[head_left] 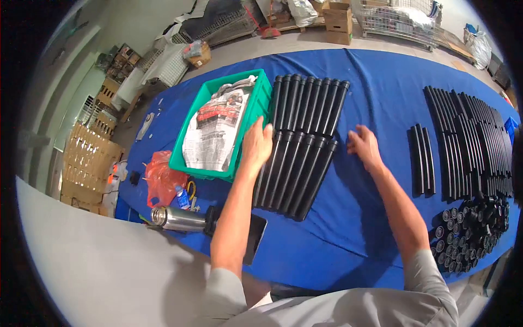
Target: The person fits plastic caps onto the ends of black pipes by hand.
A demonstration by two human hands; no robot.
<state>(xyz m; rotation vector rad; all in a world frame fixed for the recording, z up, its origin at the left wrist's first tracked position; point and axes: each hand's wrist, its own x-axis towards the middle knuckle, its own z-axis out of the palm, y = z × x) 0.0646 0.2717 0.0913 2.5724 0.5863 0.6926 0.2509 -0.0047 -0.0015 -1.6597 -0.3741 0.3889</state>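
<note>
Two rows of black tubes with collared upper ends lie side by side on the blue cloth, a far row (pixel 308 104) and a near row (pixel 297 177). My left hand (pixel 257 144) is between the green crate (pixel 263 97) and the left edge of the tubes, its thumb apart from the fingers and nothing seen in it. To the right of the rows, my right hand (pixel 364 146) hovers over the cloth, fingers loosely bent, apart and bare. Crumpled newspaper (pixel 213 131) lines the crate.
At the right lie three loose black tubes (pixel 423 161), a large stack of tubes (pixel 468 141) and a heap of round black fittings (pixel 468 234). A steel flask (pixel 182 219), a red plastic bag (pixel 163 177) and a dark flat device (pixel 255 237) sit at the near left.
</note>
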